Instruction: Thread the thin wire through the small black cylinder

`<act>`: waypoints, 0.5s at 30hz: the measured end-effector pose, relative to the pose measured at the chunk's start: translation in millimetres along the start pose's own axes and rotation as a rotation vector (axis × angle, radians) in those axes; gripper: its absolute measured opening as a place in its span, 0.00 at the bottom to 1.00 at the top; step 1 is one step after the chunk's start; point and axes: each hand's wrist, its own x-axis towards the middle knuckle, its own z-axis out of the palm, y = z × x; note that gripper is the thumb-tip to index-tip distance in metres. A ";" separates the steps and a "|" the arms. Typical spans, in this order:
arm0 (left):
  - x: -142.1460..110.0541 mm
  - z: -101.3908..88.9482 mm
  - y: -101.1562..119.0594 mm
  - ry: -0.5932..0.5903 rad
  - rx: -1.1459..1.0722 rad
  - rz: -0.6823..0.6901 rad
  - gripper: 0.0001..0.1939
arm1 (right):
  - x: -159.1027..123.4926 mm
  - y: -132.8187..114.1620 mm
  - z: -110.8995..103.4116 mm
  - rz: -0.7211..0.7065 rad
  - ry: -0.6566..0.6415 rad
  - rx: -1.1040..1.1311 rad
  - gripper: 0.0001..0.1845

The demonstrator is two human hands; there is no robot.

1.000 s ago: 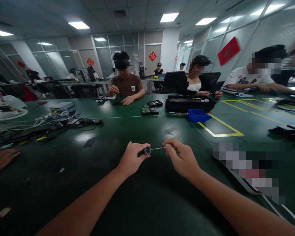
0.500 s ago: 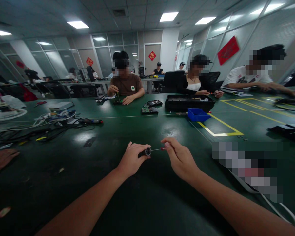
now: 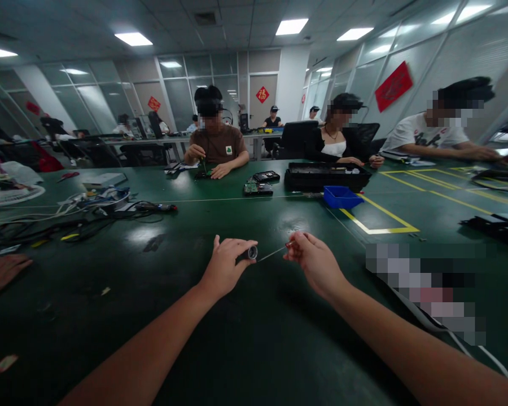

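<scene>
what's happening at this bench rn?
A person at a green table has a short dark cylinder in the left grip, its open end showing. The right grip holds a thin tool with a reddish handle, its tip close to the cylinder's rim; contact can't be told. Farther back sit a blue tray and a long black box.
</scene>
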 end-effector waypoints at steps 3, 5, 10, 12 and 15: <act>0.2 0.6 -1.4 -0.024 0.013 -0.018 0.18 | -1.0 3.2 -0.3 -0.106 -0.001 -0.083 0.16; -0.3 1.2 -1.4 -0.021 0.015 -0.015 0.19 | -3.6 2.9 1.4 -0.168 -0.002 -0.156 0.16; -1.7 3.1 -0.6 -0.024 0.006 -0.015 0.20 | -13.5 -3.4 4.4 -0.341 -0.023 -0.411 0.15; -1.9 3.7 0.0 -0.024 0.002 -0.024 0.20 | -18.1 -5.2 4.4 -0.401 -0.058 -0.494 0.13; -1.9 3.9 0.8 -0.005 0.001 -0.042 0.19 | -24.4 -6.7 4.9 -0.462 -0.111 -0.634 0.11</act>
